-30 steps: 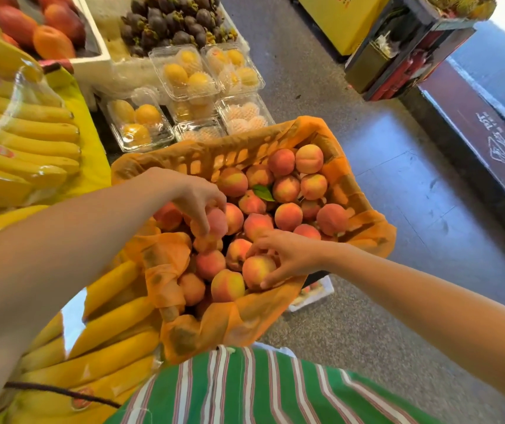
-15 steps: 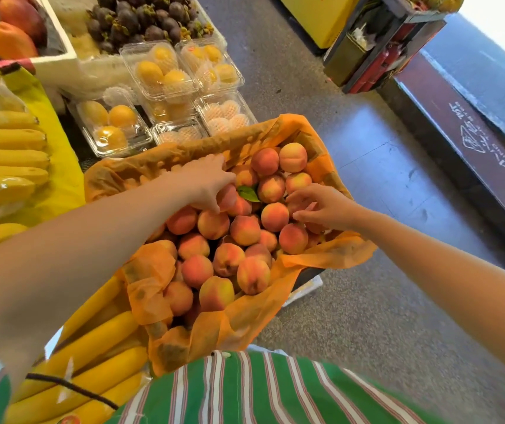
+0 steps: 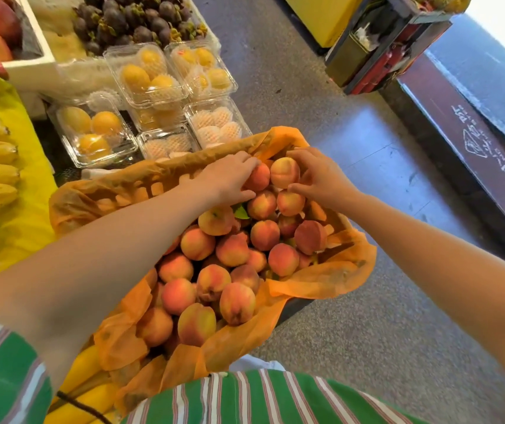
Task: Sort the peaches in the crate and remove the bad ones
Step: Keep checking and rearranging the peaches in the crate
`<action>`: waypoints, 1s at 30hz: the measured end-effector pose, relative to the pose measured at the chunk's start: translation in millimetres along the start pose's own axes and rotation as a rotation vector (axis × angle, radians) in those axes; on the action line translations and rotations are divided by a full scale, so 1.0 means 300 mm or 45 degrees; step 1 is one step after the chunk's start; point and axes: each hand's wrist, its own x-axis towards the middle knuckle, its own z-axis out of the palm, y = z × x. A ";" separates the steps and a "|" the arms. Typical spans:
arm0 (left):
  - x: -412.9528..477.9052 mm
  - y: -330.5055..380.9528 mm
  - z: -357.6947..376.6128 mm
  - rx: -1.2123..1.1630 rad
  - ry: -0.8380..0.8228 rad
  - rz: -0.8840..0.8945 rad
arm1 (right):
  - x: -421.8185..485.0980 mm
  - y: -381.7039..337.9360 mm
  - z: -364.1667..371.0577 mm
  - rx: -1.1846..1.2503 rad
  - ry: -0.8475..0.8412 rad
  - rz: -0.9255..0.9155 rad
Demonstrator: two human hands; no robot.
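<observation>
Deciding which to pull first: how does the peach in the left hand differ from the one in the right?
Colour: the reddish-orange round peach in the left hand is deeper red; the pale yellow-pink round peach in the right hand is lighter. Cover: the reddish-orange peach is half hidden by fingers; the pale peach shows most of its face. Shared: both are gripped, adjacent, at the far end of the orange-lined crate.

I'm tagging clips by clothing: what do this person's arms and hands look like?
Both forearms are bare. The left sleeve is green with pink and white stripes, like the shirt. The left hand and right hand wear no gloves; no watch or ring shows.
</observation>
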 end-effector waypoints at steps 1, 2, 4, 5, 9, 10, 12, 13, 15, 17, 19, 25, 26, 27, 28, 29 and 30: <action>0.017 0.007 0.008 0.017 -0.010 -0.013 | 0.017 0.001 0.003 -0.038 -0.036 -0.011; 0.031 0.013 0.016 0.047 -0.012 -0.027 | 0.030 0.003 0.007 -0.076 -0.072 -0.023; 0.048 0.028 0.022 0.130 0.001 -0.065 | 0.049 0.010 0.014 -0.160 -0.124 -0.048; 0.053 0.036 0.022 0.165 0.007 -0.087 | 0.055 0.014 0.017 -0.198 -0.142 -0.052; 0.066 0.072 0.009 0.264 0.057 -0.148 | 0.070 0.025 0.031 -0.259 -0.139 -0.054; 0.069 0.077 0.009 0.279 0.073 -0.150 | 0.074 0.029 0.033 -0.247 -0.123 -0.052; 0.067 0.078 0.011 0.296 0.098 -0.141 | 0.081 0.036 0.038 -0.219 -0.104 -0.047; 0.064 0.076 0.014 0.292 0.104 -0.136 | 0.082 0.040 0.039 -0.207 -0.105 -0.053; 0.054 0.071 0.019 0.260 0.118 -0.141 | 0.079 0.046 0.039 -0.176 -0.106 -0.083; 0.050 0.066 0.024 0.231 0.139 -0.147 | 0.072 0.051 0.035 -0.136 -0.092 -0.113; 0.048 0.060 0.029 0.198 0.162 -0.136 | 0.065 0.054 0.026 -0.085 -0.082 -0.148; 0.021 0.006 0.021 -0.226 0.117 -0.031 | 0.001 0.063 -0.013 0.167 -0.061 -0.195; 0.015 -0.002 0.012 -0.318 0.064 -0.003 | -0.017 0.060 -0.021 0.230 -0.078 -0.176; 0.007 -0.006 0.002 -0.393 -0.003 0.022 | -0.039 0.055 -0.029 0.293 -0.114 -0.160; -0.005 -0.008 -0.008 -0.456 -0.075 0.046 | -0.062 0.051 -0.031 0.357 -0.158 -0.147; -0.016 -0.011 -0.015 -0.502 -0.151 0.065 | -0.088 0.044 -0.031 0.408 -0.205 -0.138; -0.029 -0.011 -0.022 -0.538 -0.223 0.083 | -0.113 0.037 -0.027 0.436 -0.254 -0.133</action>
